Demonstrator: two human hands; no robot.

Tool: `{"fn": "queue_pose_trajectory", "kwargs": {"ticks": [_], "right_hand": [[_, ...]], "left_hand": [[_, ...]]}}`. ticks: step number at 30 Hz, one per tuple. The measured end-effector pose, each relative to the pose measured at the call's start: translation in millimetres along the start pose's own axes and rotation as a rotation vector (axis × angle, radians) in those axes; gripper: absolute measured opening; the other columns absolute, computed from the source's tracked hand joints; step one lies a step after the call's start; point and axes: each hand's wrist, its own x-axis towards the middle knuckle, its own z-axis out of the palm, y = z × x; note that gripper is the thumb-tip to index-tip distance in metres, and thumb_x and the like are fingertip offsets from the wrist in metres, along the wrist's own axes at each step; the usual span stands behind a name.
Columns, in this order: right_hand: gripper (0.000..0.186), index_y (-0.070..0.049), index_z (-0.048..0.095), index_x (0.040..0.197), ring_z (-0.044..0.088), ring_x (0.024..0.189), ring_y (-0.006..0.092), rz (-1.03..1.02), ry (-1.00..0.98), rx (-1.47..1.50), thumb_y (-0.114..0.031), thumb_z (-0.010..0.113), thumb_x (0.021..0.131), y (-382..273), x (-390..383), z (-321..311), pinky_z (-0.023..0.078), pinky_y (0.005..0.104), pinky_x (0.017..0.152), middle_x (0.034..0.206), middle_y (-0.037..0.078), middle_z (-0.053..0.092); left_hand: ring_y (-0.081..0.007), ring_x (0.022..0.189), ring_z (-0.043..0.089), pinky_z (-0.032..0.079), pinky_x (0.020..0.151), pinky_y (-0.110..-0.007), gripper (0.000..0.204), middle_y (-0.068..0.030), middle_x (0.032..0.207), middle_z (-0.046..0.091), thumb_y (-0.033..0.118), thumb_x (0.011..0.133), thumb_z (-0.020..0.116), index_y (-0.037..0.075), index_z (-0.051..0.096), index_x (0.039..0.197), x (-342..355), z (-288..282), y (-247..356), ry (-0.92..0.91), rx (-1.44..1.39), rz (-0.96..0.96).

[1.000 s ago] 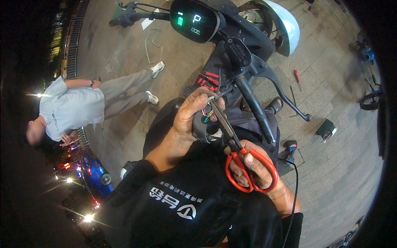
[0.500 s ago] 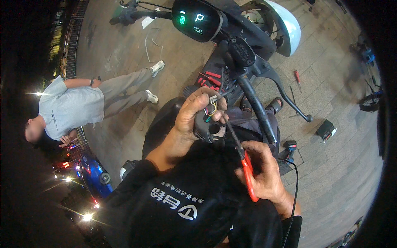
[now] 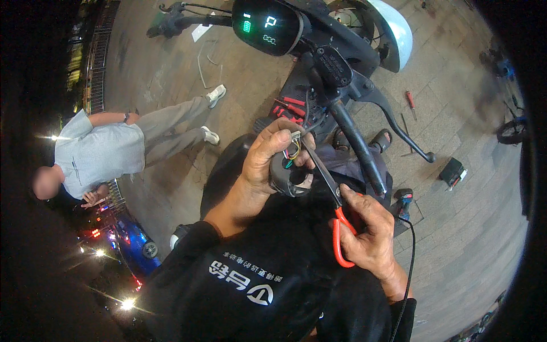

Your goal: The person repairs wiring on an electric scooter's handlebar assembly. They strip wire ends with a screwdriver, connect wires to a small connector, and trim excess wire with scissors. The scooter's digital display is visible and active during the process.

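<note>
One left hand [image 3: 257, 162] clamps a black ring-shaped housing [image 3: 278, 177]; scissors [image 3: 332, 184] slant up-left on its right.
Dull and hollow, the housing, in that nearer hand, sends coloured wires [image 3: 294, 153] up to a pale connector [image 3: 296, 136] near the blade tips, contact unclear; the right hand's [image 3: 371, 235] fingers grip the scissors around their pivot.

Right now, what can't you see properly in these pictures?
All in the head view:
Scissors: part of the handles is covered by the right hand.
Black part: partly covered by the left hand.
Wires: too small to tell how each joins the plug.
Display: its top is cut off by the upper edge.
Bike at far right: too dark and blurred to make out.
</note>
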Motion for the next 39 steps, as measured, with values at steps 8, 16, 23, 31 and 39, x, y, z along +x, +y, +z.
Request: {"fn": "queue_pose_trajectory", "kwargs": {"ticks": [8, 16, 23, 31, 39], "right_hand": [[0.05, 0.003, 0.063, 0.117, 0.067, 0.077, 0.032, -0.059, -0.001, -0.077, -0.001, 0.074, 0.069, -6, 7, 2, 0.054, 0.0371, 0.066, 0.091, 0.018, 0.067], [0.05, 0.002, 0.063, 0.119, 0.067, 0.073, 0.0324, -0.032, -0.013, -0.072, -0.002, 0.074, 0.071, -7, 7, 3, 0.054, 0.0361, 0.062, 0.091, 0.019, 0.066], [0.05, 0.004, 0.061, 0.12, 0.067, 0.072, 0.031, -0.039, -0.039, -0.017, -0.001, 0.073, 0.072, -5, 8, 3, 0.054, 0.0358, 0.062, 0.089, 0.02, 0.066], [0.05, 0.004, 0.06, 0.123, 0.063, 0.063, 0.0233, 0.005, -0.073, 0.057, -0.001, 0.071, 0.074, -2, 8, 3, 0.05, 0.0313, 0.057, 0.085, 0.018, 0.065], [0.05, 0.003, 0.06, 0.123, 0.062, 0.061, 0.0214, -0.005, -0.049, 0.073, -0.001, 0.07, 0.075, -1, 7, 4, 0.05, 0.0308, 0.056, 0.085, 0.017, 0.065]], "left_hand": [[-0.0255, 0.081, 0.069, 0.059, 0.073, -0.034, 0.022, -0.0182, 0.096, 0.066, 0.02, 0.092, 0.061, 0.005, 0.061, 0.107, -1, -2, 3, 0.016, 0.056, -0.006], [-0.0262, 0.08, 0.069, 0.058, 0.07, -0.032, 0.022, -0.0179, 0.096, 0.066, 0.02, 0.092, 0.06, 0.004, 0.061, 0.107, 0, -4, 3, -0.012, 0.034, -0.006], [-0.0261, 0.078, 0.069, 0.059, 0.07, -0.032, 0.021, -0.0181, 0.096, 0.066, 0.019, 0.093, 0.059, 0.004, 0.06, 0.107, 0, -5, 2, -0.014, 0.002, -0.012], [-0.0244, 0.076, 0.069, 0.058, 0.068, -0.032, 0.02, -0.0177, 0.095, 0.066, 0.019, 0.093, 0.058, 0.004, 0.06, 0.107, 0, -1, 2, -0.011, -0.008, -0.015], [-0.0212, 0.072, 0.067, 0.058, 0.071, -0.034, 0.02, -0.0169, 0.093, 0.066, 0.02, 0.094, 0.057, 0.004, 0.06, 0.106, 0, 0, 2, 0.006, -0.01, -0.01]]}}
